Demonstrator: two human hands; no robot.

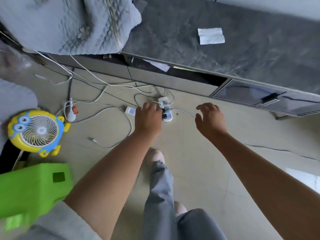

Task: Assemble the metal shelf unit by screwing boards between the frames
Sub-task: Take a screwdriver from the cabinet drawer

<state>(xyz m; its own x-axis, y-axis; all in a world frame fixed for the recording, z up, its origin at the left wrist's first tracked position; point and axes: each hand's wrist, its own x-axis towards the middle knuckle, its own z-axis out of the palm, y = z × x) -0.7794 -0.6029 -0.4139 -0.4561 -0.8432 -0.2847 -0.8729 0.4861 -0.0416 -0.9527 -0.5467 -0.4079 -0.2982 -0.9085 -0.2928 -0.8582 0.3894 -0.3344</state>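
Observation:
No shelf frames, boards or screws show in the head view. My left hand [148, 116] reaches down over the floor with fingers loosely curled, holding nothing, its fingertips just left of a white power strip [165, 110] with plugs in it. My right hand [209, 117] hovers to the right of the strip, fingers relaxed and spread, empty. Both arms stretch forward above my legs in grey trousers.
White and black cables [97, 94] sprawl over the beige floor. A yellow cartoon fan [37, 131] and a green plastic stool [32, 189] stand at the left. A dark low cabinet [225, 49] with a white paper [210, 35] runs across the back; grey bedding [69, 23] lies upper left.

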